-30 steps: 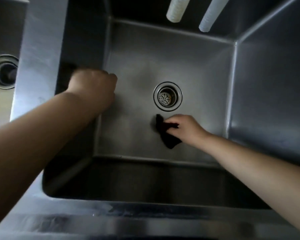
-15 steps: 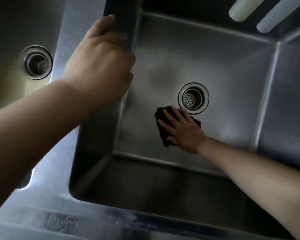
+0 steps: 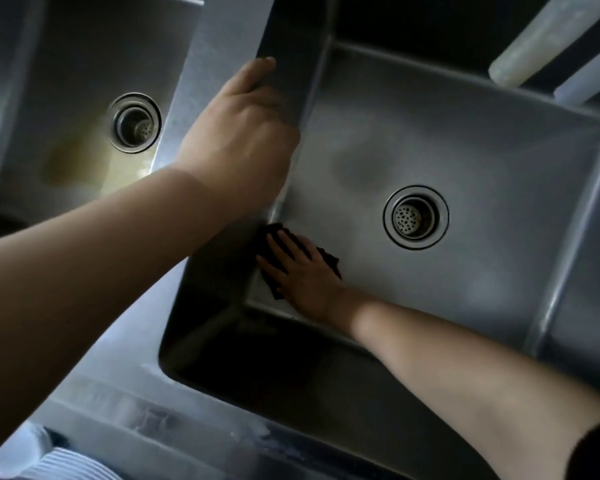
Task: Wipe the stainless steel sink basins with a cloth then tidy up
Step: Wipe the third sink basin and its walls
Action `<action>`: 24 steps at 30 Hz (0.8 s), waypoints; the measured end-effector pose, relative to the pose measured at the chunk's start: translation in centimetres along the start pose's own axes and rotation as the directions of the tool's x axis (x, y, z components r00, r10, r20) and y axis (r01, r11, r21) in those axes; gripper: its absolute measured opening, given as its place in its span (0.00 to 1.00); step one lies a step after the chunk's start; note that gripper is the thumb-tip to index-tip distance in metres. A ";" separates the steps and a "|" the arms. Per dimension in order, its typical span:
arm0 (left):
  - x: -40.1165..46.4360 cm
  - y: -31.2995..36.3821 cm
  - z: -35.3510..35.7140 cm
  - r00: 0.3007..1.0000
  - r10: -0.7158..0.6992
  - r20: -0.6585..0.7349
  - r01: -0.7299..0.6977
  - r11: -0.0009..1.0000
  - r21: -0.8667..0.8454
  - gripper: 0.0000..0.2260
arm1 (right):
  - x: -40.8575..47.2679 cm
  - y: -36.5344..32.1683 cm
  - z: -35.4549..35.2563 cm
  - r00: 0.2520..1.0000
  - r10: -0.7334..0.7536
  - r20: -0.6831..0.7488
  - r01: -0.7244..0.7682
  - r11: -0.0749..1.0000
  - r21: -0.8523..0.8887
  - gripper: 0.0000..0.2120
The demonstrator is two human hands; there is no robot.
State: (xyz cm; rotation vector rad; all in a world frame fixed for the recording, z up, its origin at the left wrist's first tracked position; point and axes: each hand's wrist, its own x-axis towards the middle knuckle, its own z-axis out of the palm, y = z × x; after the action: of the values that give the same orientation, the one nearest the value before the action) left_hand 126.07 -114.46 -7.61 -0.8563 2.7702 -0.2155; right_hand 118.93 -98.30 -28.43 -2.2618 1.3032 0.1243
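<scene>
The right hand (image 3: 300,271) presses flat the dark cloth (image 3: 329,259) on the right basin (image 3: 465,150) floor, near-left corner; the left hand (image 3: 238,133) grips the divider (image 3: 219,39). Better to wipe in overlapping strokes toward the drain (image 3: 415,217).

Cloth (image 3: 293,252) in right basin (image 3: 482,150), left of its drain (image 3: 415,217); second basin (image 3: 66,98) further left.
</scene>
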 end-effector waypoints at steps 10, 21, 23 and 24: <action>0.1 1.0 -0.8 0.992 -0.048 0.114 0.030 0.987 0.158 0.12 | -8.6 1.7 2.2 0.956 -0.287 0.063 0.272 0.946 0.178 0.24; 0.1 0.7 -0.4 0.994 -0.037 0.099 0.020 0.986 0.167 0.11 | -22.3 10.4 1.8 0.915 -0.386 0.115 0.402 0.899 -0.177 0.22; 0.1 0.5 -0.2 0.994 -0.038 0.100 0.020 0.985 0.173 0.11 | -21.2 10.7 1.8 0.901 -0.424 0.092 0.434 0.882 -0.185 0.22; 0.1 0.4 -0.1 0.994 -0.036 0.099 0.019 0.985 0.169 0.11 | -20.4 10.6 1.9 0.894 -0.441 0.076 0.447 0.872 -0.199 0.22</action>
State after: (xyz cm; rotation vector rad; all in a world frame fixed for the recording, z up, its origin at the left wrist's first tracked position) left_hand 125.72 -114.18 -7.65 -0.8388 2.6035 -0.3927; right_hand 99.65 -85.73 -27.53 -2.6710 0.7492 0.1340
